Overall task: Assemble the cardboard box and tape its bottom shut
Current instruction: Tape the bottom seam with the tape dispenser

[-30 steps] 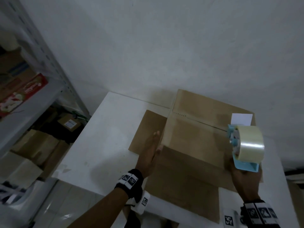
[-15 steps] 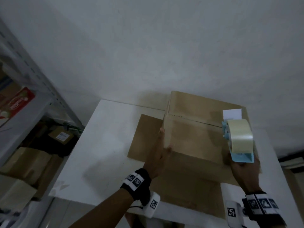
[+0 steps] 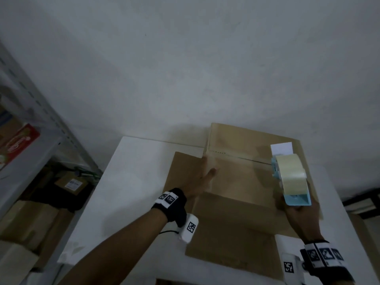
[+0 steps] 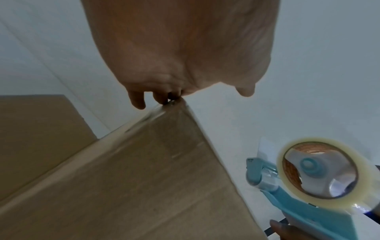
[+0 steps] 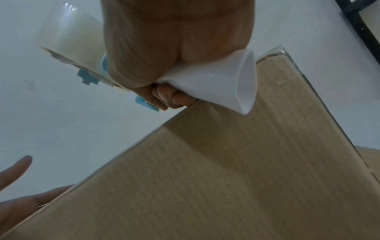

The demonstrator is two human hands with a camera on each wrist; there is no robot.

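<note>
We have the cardboard box (image 3: 242, 177) standing on the white bench (image 3: 131, 182), its flaps folded down on top and the middle seam running from about nine o'clock to three o'clock. Over the last second our left hand (image 3: 200, 179) has slid up the box's left side to the corner where the seam begins; its fingers (image 4: 137, 100) are nearly straight, flat against the cardboard with the thumb on top, pressing rather than gripping. Our right hand (image 3: 299, 214) is closed round the handle of the blue tape dispenser (image 3: 292, 179), which has moved a little toward twelve o'clock and now sits at the three o'clock end of the seam, beside a white label (image 3: 281, 149).

We judge that the flaps are closed and braced, and that the taping stroke is about to start. A glossy film already shows at the box's left edge in the left wrist view, but we cannot tell how far it runs. Loose flaps (image 3: 230, 243) lie spread on the bench toward six and nine o'clock.
</note>
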